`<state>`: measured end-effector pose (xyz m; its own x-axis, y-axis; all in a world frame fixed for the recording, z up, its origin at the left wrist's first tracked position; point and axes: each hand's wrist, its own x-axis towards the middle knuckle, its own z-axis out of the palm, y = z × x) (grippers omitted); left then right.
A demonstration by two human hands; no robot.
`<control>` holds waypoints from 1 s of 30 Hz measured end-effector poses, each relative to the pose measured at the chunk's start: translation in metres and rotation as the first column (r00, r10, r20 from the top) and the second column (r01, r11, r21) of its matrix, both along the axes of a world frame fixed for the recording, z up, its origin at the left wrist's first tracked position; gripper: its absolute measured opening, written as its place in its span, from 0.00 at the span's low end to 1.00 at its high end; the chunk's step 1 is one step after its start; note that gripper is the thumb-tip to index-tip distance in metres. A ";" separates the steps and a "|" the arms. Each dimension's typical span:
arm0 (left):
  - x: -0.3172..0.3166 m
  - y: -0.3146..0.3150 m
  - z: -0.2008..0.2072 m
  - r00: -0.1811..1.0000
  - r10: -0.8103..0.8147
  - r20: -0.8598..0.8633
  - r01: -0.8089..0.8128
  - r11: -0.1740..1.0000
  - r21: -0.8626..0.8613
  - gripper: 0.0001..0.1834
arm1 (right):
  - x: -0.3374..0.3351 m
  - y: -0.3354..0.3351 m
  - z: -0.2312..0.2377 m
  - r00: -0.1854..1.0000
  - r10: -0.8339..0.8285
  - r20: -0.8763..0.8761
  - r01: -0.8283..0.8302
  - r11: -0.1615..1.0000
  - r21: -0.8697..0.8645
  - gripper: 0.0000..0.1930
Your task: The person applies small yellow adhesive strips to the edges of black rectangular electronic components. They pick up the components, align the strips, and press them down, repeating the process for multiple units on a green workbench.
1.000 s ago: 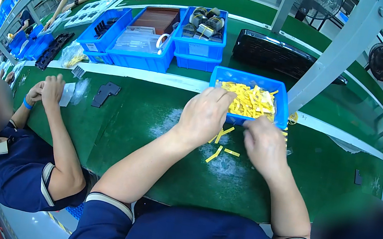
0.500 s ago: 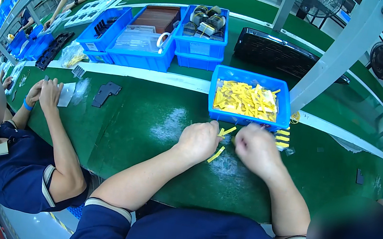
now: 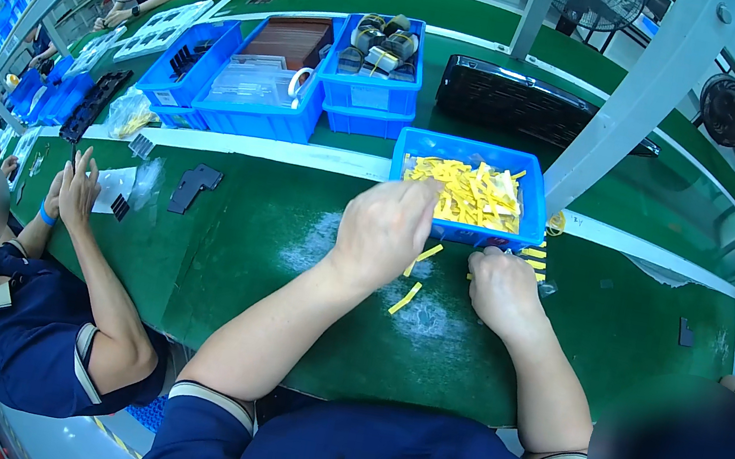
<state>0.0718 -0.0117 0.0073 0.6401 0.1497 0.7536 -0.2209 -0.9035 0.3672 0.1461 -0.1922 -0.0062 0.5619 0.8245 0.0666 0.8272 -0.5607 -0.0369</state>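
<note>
My left hand (image 3: 384, 232) is raised at the front left corner of a blue bin (image 3: 537, 204), its fingers curled together over the rim. What they hold, if anything, is hidden. The bin is filled with short yellow strips (image 3: 475, 194). My right hand (image 3: 507, 295) rests low in front of the bin, fingers bent inward, beside a row of yellow strips (image 3: 534, 254) laid on the table. Its fingertips are partly hidden, so I cannot make out what is in them. Between my hands lie loose yellow strips (image 3: 405, 299) on the green table (image 3: 337, 351).
Blue bins (image 3: 368, 93) with rolls, brown sheets and clear plastic parts stand at the back left. A long black part (image 3: 524, 105) lies behind a slanted metal post (image 3: 640, 110). At my left a co-worker's hands (image 3: 75, 190) work near a dark flat part (image 3: 195, 189).
My left hand has moved up and forward to the bin's edge. My right hand has shifted slightly right, towards the row of strips. The co-worker's hands at left have opened out.
</note>
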 end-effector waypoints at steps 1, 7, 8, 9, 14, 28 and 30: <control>0.002 0.002 0.002 0.999 0.032 -0.002 -0.032 0.999 0.000 0.07 | 0.001 0.001 -0.001 1.000 -0.005 -0.015 0.005 1.000 -0.005 0.04; -0.027 0.000 -0.021 0.952 -0.067 -0.299 0.069 0.998 -0.003 0.09 | 0.008 0.002 0.011 1.000 -0.008 0.012 0.002 0.910 0.415 0.02; -0.030 -0.003 -0.024 0.910 -0.037 -0.414 0.043 0.999 0.004 0.10 | 0.011 0.005 0.016 0.996 -0.050 0.077 0.000 0.836 0.548 0.02; -0.030 -0.007 -0.027 0.856 -0.006 -0.517 0.016 1.000 0.015 0.11 | 0.013 0.009 0.025 0.983 -0.121 0.141 0.013 0.801 0.599 0.03; -0.028 -0.012 -0.035 0.726 0.090 -0.682 -0.054 0.996 0.075 0.14 | 0.001 0.012 0.007 0.988 0.109 0.114 -0.155 0.800 0.579 0.07; -0.021 -0.004 -0.040 0.781 -0.077 -0.620 0.033 0.996 -0.083 0.06 | -0.004 0.027 -0.016 0.968 0.145 -0.207 -0.092 0.965 0.244 0.04; -0.016 -0.006 -0.028 0.905 -0.061 -0.421 0.018 0.994 -0.106 0.04 | -0.004 0.026 -0.014 0.971 0.148 -0.186 -0.091 0.955 0.283 0.06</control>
